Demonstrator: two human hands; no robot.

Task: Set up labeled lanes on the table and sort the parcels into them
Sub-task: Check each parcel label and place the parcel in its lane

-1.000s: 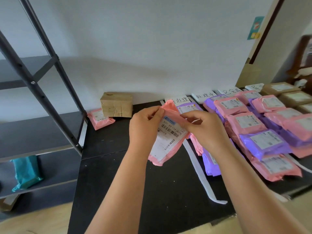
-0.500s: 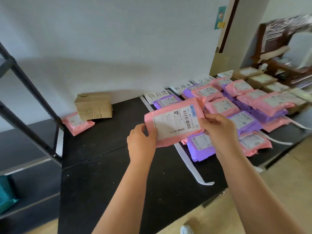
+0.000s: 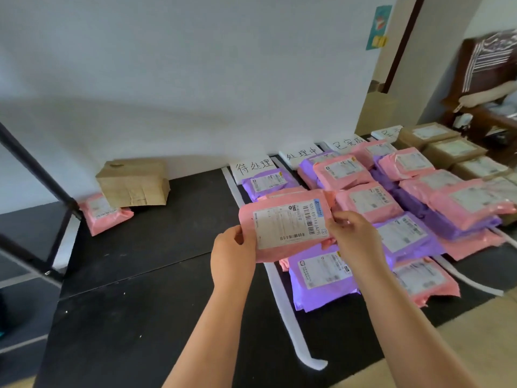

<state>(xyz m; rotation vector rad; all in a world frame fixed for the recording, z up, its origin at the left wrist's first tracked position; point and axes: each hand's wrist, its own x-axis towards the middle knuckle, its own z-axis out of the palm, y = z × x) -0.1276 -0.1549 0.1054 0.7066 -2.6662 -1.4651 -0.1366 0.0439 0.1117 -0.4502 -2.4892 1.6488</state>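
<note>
You hold the pink parcel (image 3: 288, 228) label-up above the counter (image 3: 140, 303), over the first lane just right of its white strip (image 3: 282, 298). Your left hand (image 3: 233, 247) grips the left edge, and your right hand (image 3: 355, 236) pinches the right edge by the barcode (a hold which, I judge, leaves the label readable for sorting). The lane card (image 3: 254, 167) stands against the wall. A brown box (image 3: 133, 182) lies outside the lanes, apparently unsorted.
</note>
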